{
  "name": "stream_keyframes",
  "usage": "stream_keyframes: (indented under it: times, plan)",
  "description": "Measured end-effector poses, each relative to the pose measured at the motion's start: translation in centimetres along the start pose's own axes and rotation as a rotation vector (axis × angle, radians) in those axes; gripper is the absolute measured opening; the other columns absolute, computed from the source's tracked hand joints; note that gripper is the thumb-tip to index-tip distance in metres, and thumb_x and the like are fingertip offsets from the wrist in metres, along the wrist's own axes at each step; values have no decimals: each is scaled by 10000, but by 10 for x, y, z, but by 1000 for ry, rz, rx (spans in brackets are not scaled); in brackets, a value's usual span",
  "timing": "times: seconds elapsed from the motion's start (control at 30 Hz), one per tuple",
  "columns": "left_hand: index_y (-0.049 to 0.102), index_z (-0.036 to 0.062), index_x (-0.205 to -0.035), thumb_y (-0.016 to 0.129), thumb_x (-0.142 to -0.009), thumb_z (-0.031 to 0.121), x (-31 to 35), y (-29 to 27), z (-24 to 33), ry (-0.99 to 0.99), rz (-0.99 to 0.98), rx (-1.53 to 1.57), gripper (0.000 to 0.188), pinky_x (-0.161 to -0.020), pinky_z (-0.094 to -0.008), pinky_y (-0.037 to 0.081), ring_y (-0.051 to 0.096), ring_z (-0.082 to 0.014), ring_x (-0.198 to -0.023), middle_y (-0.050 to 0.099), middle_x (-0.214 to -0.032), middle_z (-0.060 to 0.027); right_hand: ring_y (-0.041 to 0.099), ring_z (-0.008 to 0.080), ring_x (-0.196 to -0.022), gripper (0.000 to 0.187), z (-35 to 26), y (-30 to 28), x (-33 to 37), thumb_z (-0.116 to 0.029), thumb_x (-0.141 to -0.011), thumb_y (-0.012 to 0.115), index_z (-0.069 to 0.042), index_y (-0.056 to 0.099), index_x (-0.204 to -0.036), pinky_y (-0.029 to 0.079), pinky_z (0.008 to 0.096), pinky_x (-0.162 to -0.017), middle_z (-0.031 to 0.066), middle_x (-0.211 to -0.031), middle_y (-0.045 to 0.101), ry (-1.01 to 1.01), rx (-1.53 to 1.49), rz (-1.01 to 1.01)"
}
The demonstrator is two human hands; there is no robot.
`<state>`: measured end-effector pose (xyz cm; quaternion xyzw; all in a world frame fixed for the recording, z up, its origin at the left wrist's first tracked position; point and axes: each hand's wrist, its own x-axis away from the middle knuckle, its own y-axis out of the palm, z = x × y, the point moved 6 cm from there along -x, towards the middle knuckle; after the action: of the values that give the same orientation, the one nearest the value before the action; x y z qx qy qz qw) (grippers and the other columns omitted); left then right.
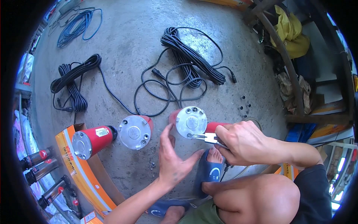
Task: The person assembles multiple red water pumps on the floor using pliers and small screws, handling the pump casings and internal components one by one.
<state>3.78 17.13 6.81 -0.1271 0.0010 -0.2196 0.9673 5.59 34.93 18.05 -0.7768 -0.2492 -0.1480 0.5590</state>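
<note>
My right hand is closed round the handles of pliers. Their jaw tips meet the lower edge of a round silver end cap, close to a small fitting. This cap tops a red cylinder. To the cylinder's lower left is my left hand, fingers stretched and thumb apart. Its fingertips lie along the red side; whether they press on it I cannot tell. A second capped red cylinder stands to the left. Farther left, another red cylinder rests tilted on a cardboard box's edge.
Coiled black cables lie ahead, with another black coil at left and a blue coil behind. Small black parts dot the floor at right. An orange cardboard box is at lower left; a wooden rack stands right.
</note>
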Motion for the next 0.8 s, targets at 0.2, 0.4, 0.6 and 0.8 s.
stream_keyframes:
  times: [0.2,0.4,0.6,0.8]
  plan:
    - [434,-73,-1485,972,-633,247,-27,2,17,249,120,-192,1057,-928,-470,491,566,-385,-1064,551,-1242,-230,662,457,-644,278,-6,2,-3,-181,-860,729,26,543,-873,536,532,-564,212,-740,651,19,-34,-44]
    - [559,-75,-1385,1008,-613,295,-40,8,1,224,160,-211,966,-887,-462,505,592,-346,-1031,581,-1134,-183,665,431,-611,262,-12,7,-1,-153,-875,714,37,533,-873,516,514,-518,227,-695,628,12,-46,-38]
    - [582,-98,-1345,1025,-610,296,-36,11,3,314,264,-229,944,-805,-424,532,615,-326,-949,595,-1057,-169,642,409,-492,196,-20,17,-2,-102,-912,641,47,525,-856,493,520,-447,226,-574,612,69,-84,-27]
    - [574,-103,-1351,1020,-618,273,-35,10,2,296,281,-224,937,-802,-425,536,618,-338,-943,583,-1077,-179,671,442,-590,246,-13,18,-9,-147,-935,657,50,543,-840,514,538,-527,241,-607,618,-9,-351,-127]
